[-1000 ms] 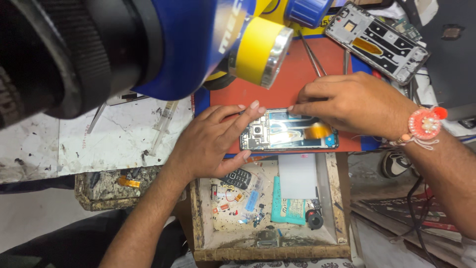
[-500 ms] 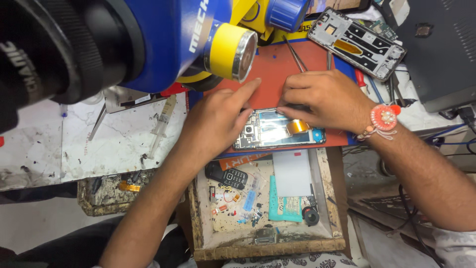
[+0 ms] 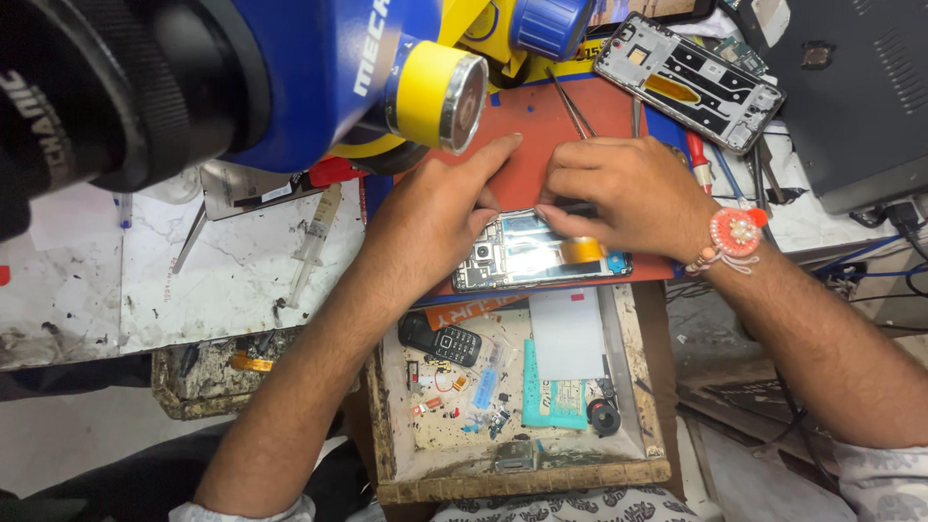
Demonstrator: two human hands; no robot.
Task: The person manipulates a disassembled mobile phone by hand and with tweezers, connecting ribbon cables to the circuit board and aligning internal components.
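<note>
Two hands work an opened smartphone [image 3: 541,253] on a red mat [image 3: 541,126] under a blue-and-yellow microscope [image 3: 290,68].

The left hand [image 3: 435,208] lies flat, fingers spread, pinning the phone's left end; the right hand [image 3: 628,193] is curled around a thin dark tool [image 3: 572,209] at its top edge. Below, an open wooden drawer [image 3: 522,478] holds a small keypad phone [image 3: 443,340], scattered parts and a teal card. The scuffed white bench carries a syringe [image 3: 311,242]. The tool's tip is hidden.
</note>
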